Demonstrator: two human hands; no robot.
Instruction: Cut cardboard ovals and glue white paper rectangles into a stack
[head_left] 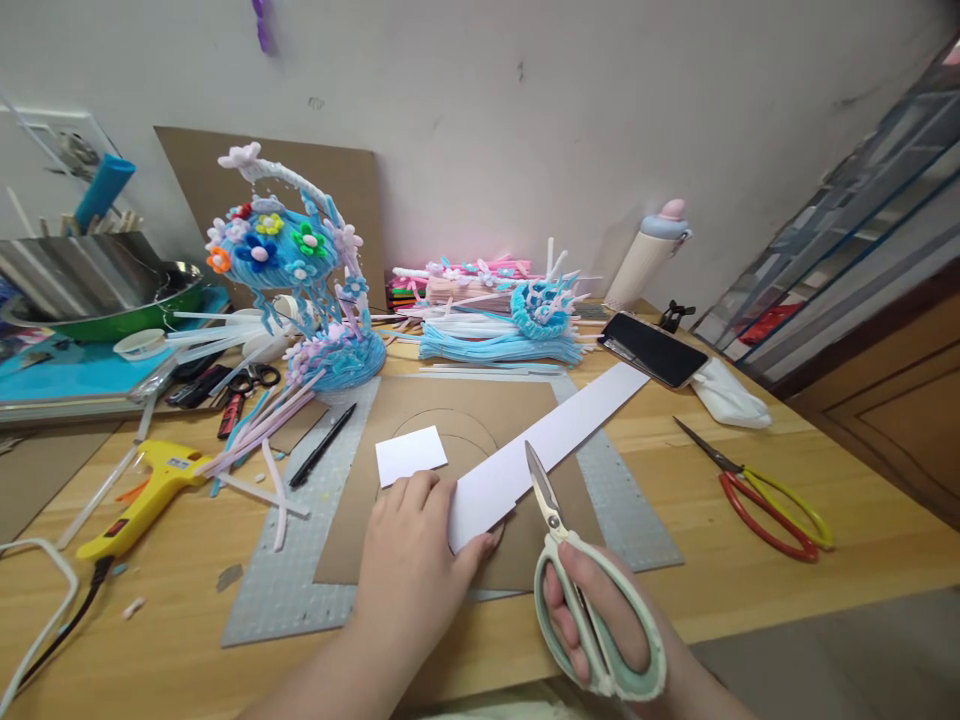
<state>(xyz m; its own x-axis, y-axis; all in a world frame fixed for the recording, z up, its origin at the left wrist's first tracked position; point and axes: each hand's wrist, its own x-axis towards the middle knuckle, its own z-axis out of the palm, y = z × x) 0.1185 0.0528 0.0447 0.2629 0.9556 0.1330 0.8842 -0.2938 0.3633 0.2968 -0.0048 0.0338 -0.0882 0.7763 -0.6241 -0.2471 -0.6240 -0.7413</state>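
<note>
My left hand [416, 545] holds the near end of a long white paper strip [555, 430] between thumb and fingers. The strip slants away to the right over a brown cardboard sheet [345, 555] with curved lines drawn on it. Just beyond my left fingertips lies a small white paper rectangle [410, 453]. My right hand [592, 610] grips pale green-handled scissors [553, 520] by the loops. Their blades look closed and point away from me, with the tips over the strip's near edge. Beneath the cardboard is a grey cutting mat [277, 600].
A yellow glue gun [150, 490], black pen [322, 445] and flower-covered pipe-cleaner lamp shape [285, 250] are left. Blue pipe cleaners [495, 345] lie at the back. On the right are a phone [652, 348], tissue pack [731, 393] and red-and-yellow-handled scissors [772, 510].
</note>
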